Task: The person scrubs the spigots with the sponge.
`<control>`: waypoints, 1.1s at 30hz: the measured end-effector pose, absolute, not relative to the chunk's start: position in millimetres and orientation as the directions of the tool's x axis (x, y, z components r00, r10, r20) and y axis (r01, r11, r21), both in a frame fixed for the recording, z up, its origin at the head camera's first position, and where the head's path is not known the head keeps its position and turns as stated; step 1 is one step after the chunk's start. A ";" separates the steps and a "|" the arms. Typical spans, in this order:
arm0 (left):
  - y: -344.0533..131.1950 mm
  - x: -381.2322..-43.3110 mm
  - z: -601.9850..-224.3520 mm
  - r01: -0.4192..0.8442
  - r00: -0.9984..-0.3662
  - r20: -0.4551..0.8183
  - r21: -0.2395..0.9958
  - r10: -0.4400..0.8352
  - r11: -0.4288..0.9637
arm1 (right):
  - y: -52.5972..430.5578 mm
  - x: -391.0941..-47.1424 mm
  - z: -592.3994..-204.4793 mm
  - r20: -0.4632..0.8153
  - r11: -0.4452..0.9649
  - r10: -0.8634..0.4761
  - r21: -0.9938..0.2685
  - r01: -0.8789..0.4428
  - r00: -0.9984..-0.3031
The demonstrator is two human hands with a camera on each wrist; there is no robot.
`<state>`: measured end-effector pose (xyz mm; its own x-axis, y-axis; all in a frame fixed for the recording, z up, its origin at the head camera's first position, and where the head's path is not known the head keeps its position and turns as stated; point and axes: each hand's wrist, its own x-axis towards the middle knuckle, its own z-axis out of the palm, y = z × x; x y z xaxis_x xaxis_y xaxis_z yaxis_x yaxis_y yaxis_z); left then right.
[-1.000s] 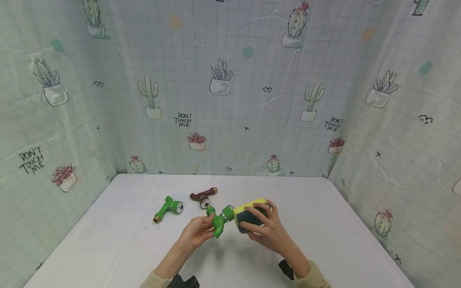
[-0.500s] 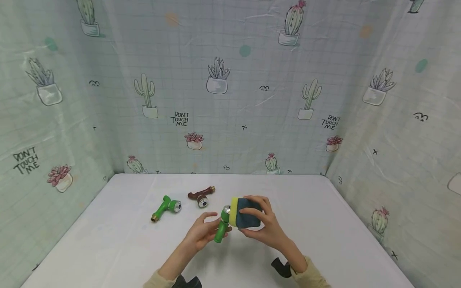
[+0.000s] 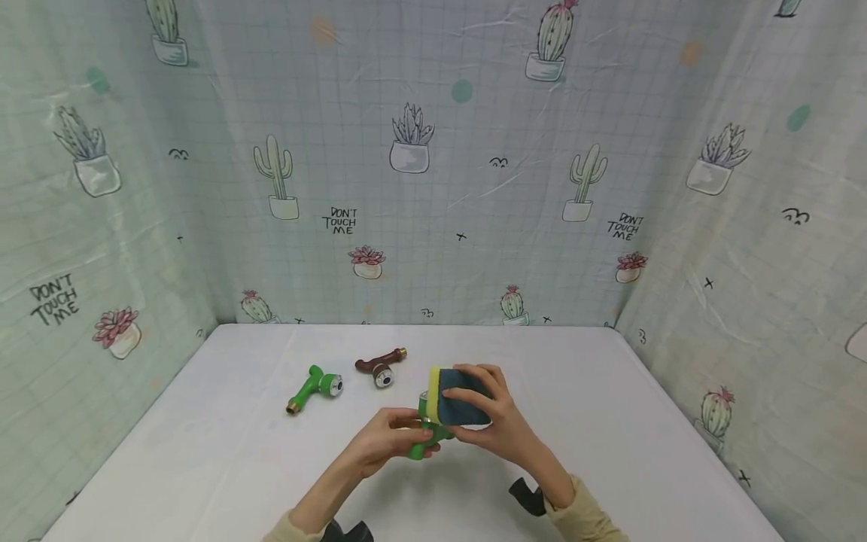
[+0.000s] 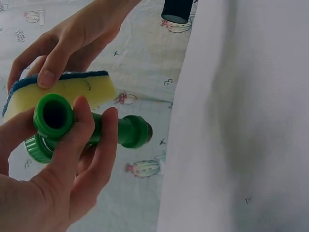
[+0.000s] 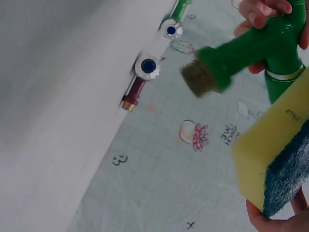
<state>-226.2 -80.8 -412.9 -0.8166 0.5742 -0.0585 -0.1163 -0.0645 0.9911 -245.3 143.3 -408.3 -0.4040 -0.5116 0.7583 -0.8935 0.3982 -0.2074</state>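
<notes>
Head view: both hands are raised over the white surface (image 3: pixel 203 459), near each other. The left hand (image 3: pixel 381 441) grasps a green tap (image 3: pixel 436 433), its fingers curled around the body, with the spout end pointing down. The right hand (image 3: pixel 500 423) grips a sponge (image 3: pixel 462 399) between thumb and fingers, the dark blue side toward the camera and the yellow layer along the edge nearest the tap, covering part of it. Farther back on the surface lie a second green tap (image 3: pixel 313 388), on the left, and a brown tap (image 3: pixel 381 366) just beside it to the right. A sheet (image 3: pixel 460 203) printed with potted cacti hangs behind and along both sides.

Left wrist view: the left hand's fingers wrap the held tap, whose round, hollow opening faces the camera. The sponge is directly behind it, yellow side toward the tap, with the right hand's fingers on its blue side.

Right wrist view: the held tap is at the upper right, its brass threaded end blurred and pointing away from the sponge. The sponge's yellow face overlaps the tap beside a silver band; whether they touch there is hard to tell. Both resting taps show blue-centred round faces.
</notes>
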 end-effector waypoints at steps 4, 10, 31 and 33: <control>-83.3 -226.0 -412.1 -0.076 -0.815 -0.033 0.996 0.579 -0.051 | 150.0 -249.1 -416.8 0.720 0.403 -0.511 -0.282 -0.871 -0.470; -84.2 -227.3 -410.3 -0.034 -0.855 -0.032 0.999 0.518 0.005 | 160.2 -255.6 -425.0 0.695 0.430 -0.493 -0.328 -0.841 -0.523; -72.7 -225.6 -409.0 0.042 -0.999 0.043 0.997 0.021 -0.058 | 145.1 -249.5 -392.3 0.658 0.510 -0.499 -0.305 -0.805 -0.565; -72.2 -223.7 -409.6 0.039 -0.998 0.042 0.997 0.051 -0.063 | 142.1 -251.7 -394.2 0.657 0.505 -0.521 -0.278 -0.817 -0.545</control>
